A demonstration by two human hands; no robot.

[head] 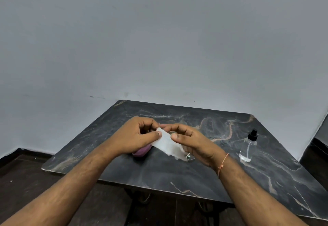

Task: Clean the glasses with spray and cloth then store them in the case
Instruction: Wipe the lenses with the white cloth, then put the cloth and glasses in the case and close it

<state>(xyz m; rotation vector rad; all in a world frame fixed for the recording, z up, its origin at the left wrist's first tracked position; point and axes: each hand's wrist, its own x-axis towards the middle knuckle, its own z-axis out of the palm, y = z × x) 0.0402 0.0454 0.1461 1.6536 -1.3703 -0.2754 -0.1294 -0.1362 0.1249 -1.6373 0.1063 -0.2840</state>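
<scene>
A dark marbled table (159, 176) fills the lower middle of the view, its far edge set against a plain grey wall (159, 39) and its right far corner cut off at an angle. Both hands work above the table's centre: the left hand (136, 137) and the right hand (193, 142) each pinch a white cloth (166, 144) between thumb and fingers, fingers curled narrow around it, the cloth stretched slanting from 11 o'clock down to 5 o'clock between them. Of the glasses (189, 157) only a small metal piece shows, poking out under the cloth's lower end just beside the right palm; the rest is covered, so how they are gripped cannot be told. A purple case (142, 151) lies on the table at 7 o'clock of the left hand, partly hidden under its heel. The clear spray bottle (247, 147) with a black pump top stands upright at 3 o'clock, well apart from the right hand, with bare tabletop between them. An orange thread (222, 163) circles the right wrist. Bare surface lies toward 12 o'clock behind the hands and along the near edge at 6 o'clock. Dark floor (26, 172) shows past the table's left edge at 9 o'clock.
</scene>
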